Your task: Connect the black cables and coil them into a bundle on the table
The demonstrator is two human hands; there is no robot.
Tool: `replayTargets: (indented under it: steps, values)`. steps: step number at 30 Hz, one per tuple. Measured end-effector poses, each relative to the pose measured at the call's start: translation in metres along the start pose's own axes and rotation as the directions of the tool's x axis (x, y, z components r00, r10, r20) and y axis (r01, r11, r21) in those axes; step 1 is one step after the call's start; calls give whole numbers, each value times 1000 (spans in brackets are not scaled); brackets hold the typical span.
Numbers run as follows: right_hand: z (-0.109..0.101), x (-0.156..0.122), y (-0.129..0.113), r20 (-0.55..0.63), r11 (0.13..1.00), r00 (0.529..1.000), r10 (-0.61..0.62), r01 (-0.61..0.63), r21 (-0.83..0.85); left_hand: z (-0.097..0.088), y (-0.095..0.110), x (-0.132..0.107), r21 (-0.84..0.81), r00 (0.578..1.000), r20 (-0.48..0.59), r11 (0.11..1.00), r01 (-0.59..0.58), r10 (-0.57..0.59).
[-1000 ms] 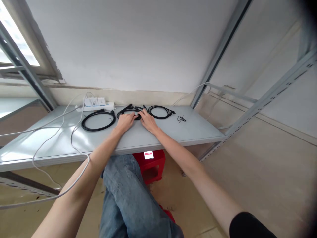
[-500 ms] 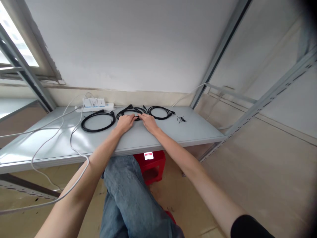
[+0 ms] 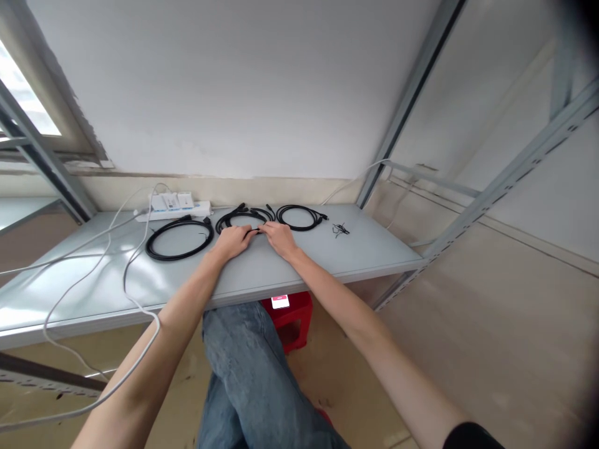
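Note:
Both my hands rest on a grey metal shelf (image 3: 327,255) at the near edge of the middle black cable coil (image 3: 243,217). My left hand (image 3: 233,241) and my right hand (image 3: 279,237) meet fingertip to fingertip, each pinched on the same short stretch of that black cable between them. A larger black coil (image 3: 178,239) lies to the left of my left hand. A third black coil (image 3: 299,217) lies just beyond my right hand.
A white power strip (image 3: 172,207) with plugged adapters sits at the shelf's back left, and white cords (image 3: 107,262) trail over the front edge. Small black ties (image 3: 340,230) lie right of the coils. A red stool (image 3: 287,318) stands below; my jeans-clad leg is underneath.
My hands have drawn slightly back toward me and closed together, fingers pinching the cable between them. The camera view has tilted a little, shifting everything left and down.

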State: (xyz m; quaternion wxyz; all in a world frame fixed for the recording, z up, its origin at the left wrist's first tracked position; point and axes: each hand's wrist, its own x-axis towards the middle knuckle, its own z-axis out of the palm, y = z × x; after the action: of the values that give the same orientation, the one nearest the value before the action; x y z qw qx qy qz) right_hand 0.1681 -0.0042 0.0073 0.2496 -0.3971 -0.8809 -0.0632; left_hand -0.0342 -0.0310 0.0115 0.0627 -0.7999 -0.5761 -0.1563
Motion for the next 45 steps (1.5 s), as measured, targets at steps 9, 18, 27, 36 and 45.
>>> replayTargets:
  steps: [9, 18, 27, 36, 45]
  values:
    - [-5, 1, -18, 94, 961, 995, 37, -9, -278, -3, 4, -2, 9, 1000, 9, 1000, 7, -7]
    - [-30, 23, -12, 432, 858, 893, -125, 316, -406, 4, 1, 2, -38, 999, 17, 999, 36, -35]
    - [-49, 33, 6, 534, 812, 807, -254, 478, -336, 2, -1, -2, -118, 1000, 2, 993, -16, 16]
    - [-39, 6, -1, 401, 886, 909, -114, 276, -373, -1, 6, -2, -71, 999, 17, 997, -43, 45]
    - [-61, 12, -1, 433, 905, 901, -19, 199, -375, -8, 17, -1, -44, 998, -22, 998, -51, 50]
